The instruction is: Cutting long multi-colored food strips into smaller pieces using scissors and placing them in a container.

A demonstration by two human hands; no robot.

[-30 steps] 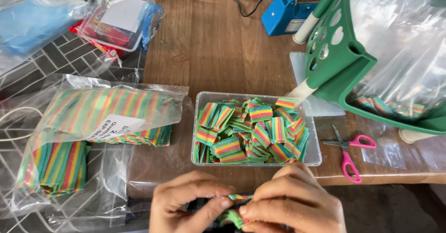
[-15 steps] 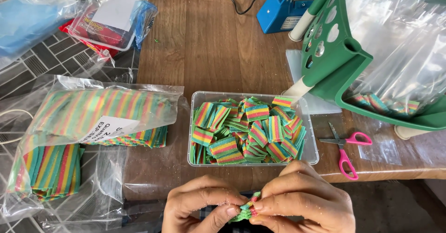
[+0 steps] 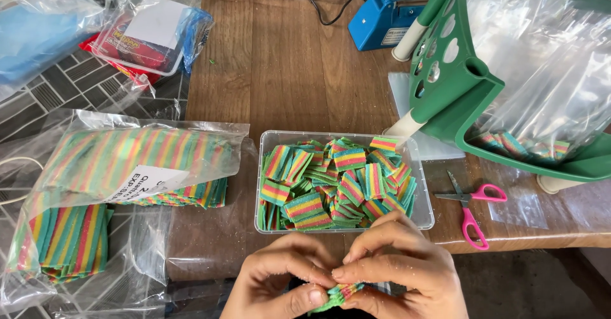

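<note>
- Clearly, you were mid-step with a small stack of rainbow-striped candy squares [image 3: 340,293], pinched between both hands just below the clear tub [image 3: 423,214] and off the near edge of the table [image 3: 286,70].
- Your left hand [image 3: 280,281] was curled nearly closed, thumb and fingertips pressing the stack's left end; your right hand [image 3: 398,274] was closed over its top and right side, fingers bent down on it.
- By my reading, you were squaring up or counting a small bundle taken from the tub; the next move would have called for a firm, even pinch so the squares stayed aligned, and a free hand to fetch more pieces or a bag.
- The tub sat directly above your hands, heaped with loose squares, so reaching in was short and unblocked.
- Left of the tub lay a bag of uncut striped sheets [image 3: 127,166] with a white label, touching or nearly touching the tub's wall; little room there.
- Right of the tub lay pink-handled scissors [image 3: 474,207], blades pointing away from you, near the table's edge; you had to mind them when sweeping right.
- Beyond the tub's right corner stood a green stand holding a clear bag [image 3: 464,96], its foot close to the tub.
- Behind the tub the wood was open up to a blue sealer [image 3: 388,16].
</note>
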